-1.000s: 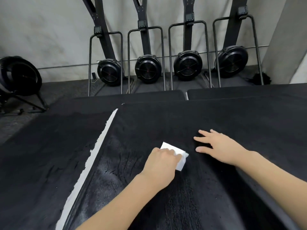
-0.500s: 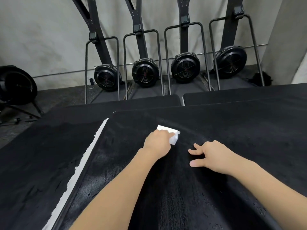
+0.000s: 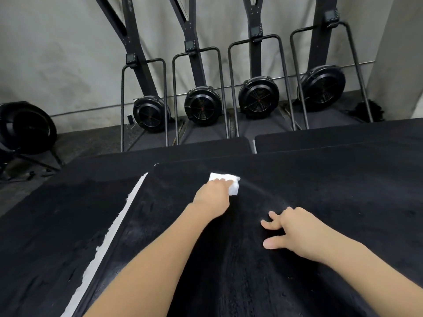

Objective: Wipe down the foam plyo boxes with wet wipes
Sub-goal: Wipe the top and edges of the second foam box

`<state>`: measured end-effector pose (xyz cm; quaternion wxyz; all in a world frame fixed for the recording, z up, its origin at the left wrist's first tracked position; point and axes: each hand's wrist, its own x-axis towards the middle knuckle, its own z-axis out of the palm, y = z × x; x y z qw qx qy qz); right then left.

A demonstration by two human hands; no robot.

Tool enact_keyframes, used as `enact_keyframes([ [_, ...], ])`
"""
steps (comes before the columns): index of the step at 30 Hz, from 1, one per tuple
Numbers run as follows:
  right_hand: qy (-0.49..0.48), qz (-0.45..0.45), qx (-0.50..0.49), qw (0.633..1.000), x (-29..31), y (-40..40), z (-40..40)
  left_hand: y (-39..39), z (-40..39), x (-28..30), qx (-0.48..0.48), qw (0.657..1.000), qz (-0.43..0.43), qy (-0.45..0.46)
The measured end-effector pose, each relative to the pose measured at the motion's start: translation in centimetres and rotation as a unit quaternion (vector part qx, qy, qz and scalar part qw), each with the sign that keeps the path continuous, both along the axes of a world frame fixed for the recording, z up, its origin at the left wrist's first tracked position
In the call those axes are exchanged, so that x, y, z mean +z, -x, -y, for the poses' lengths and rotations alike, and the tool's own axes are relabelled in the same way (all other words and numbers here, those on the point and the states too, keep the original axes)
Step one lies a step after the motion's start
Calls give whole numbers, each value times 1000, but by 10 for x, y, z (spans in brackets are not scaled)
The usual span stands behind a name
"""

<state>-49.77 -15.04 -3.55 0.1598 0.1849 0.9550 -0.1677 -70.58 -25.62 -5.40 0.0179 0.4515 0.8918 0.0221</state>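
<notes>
Two hands work the foam plyo box (image 3: 320, 191): the left hand (image 3: 212, 197) presses a folded white wet wipe (image 3: 233, 186) at 12 o'clock near the far edge, fingers flat; the right hand (image 3: 295, 234) rests spread, holding nothing. Overreaching could push the wipe off that edge. Black top looks streaked, dusty.
</notes>
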Motion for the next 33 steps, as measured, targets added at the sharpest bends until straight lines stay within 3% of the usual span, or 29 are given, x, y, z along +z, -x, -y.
enact_keyframes([
  [8,15,-13,-11,1000,-3,4,-7,41,-43,11,28,1000,7,12],
  [16,-48,-114,-58,991,5,30,-35,21,5,10,17,999,24,15],
  [22,-6,-39,-64,997,-9,67,-54,26,8,3,-5,1000,1,27],
  [30,-24,-3,-60,998,-15,76,-56,83,-69,20,19,997,30,66],
  [33,-24,5,-57,998,-15,75,-56,94,-90,19,29,995,4,93],
])
